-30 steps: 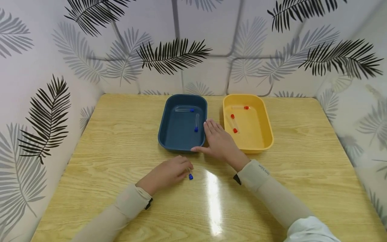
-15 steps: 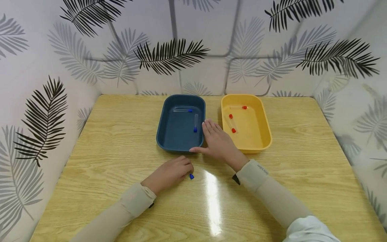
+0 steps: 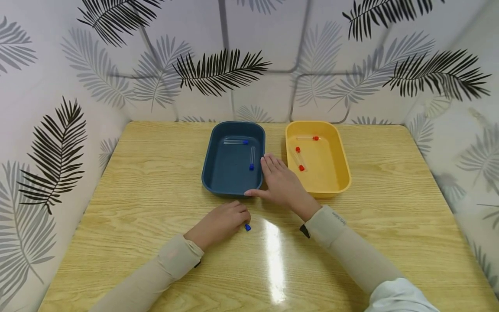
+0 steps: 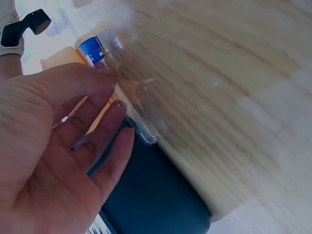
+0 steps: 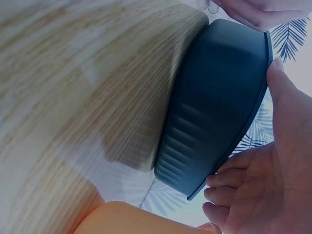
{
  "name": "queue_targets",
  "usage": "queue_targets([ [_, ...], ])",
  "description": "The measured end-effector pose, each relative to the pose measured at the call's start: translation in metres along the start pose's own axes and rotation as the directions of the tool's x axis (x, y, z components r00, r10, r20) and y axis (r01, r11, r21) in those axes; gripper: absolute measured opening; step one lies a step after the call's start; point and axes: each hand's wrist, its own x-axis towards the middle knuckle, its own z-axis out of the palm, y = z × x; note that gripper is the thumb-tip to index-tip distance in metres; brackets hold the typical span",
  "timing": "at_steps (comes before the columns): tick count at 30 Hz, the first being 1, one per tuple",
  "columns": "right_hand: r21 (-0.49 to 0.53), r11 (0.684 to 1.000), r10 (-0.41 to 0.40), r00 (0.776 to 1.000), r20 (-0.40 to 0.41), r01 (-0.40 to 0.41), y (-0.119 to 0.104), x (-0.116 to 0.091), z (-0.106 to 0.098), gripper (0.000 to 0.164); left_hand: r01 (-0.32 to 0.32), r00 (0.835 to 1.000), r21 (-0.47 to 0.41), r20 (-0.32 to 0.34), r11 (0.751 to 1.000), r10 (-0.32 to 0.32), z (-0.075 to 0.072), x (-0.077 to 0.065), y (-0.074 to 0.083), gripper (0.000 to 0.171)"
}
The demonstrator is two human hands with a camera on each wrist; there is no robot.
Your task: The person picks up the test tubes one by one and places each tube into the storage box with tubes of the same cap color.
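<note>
In front of the blue tray (image 3: 228, 177), my left hand (image 3: 222, 221) pinches a clear test tube (image 4: 139, 122) between thumb and fingertips, just over the table. Its blue cap (image 3: 247, 227) pokes out below the fingers; most of the tube is hidden from the head view. My right hand (image 3: 282, 184) rests against the tray's right side with straight fingers, the thumb at the front rim. Inside that tray lie two test tubes with blue caps, one crosswise (image 3: 235, 142) and one lengthwise (image 3: 252, 158).
To the right stands a yellow tray (image 3: 331, 173) holding several red-capped test tubes (image 3: 308, 138). Both trays are near the back edge of the wooden table (image 3: 148, 173), close to the leaf-patterned backdrop (image 3: 273, 99). Bare wood lies left of the blue tray.
My left fingers have closed around the test tube, covering more of it, and the hand has shifted slightly right. My right hand stays at the blue tray.
</note>
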Motion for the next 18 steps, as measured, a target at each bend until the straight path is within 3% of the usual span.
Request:
queue_targets([
  [9,0.004,1.0,0.002,1.0,-0.001,-0.002,-0.0002,-0.0001,-0.0001,0.112,0.035,0.999,0.144,0.016,0.989,-0.038,0.0005,0.001,0.0054,0.01],
  [18,0.007,1.0,0.003,1.0,-0.004,-0.003,-0.0001,-0.0003,-0.0003,0.113,0.021,1.0,0.159,-0.006,0.987,-0.021,0.0022,-0.0007,0.0035,0.011],
])
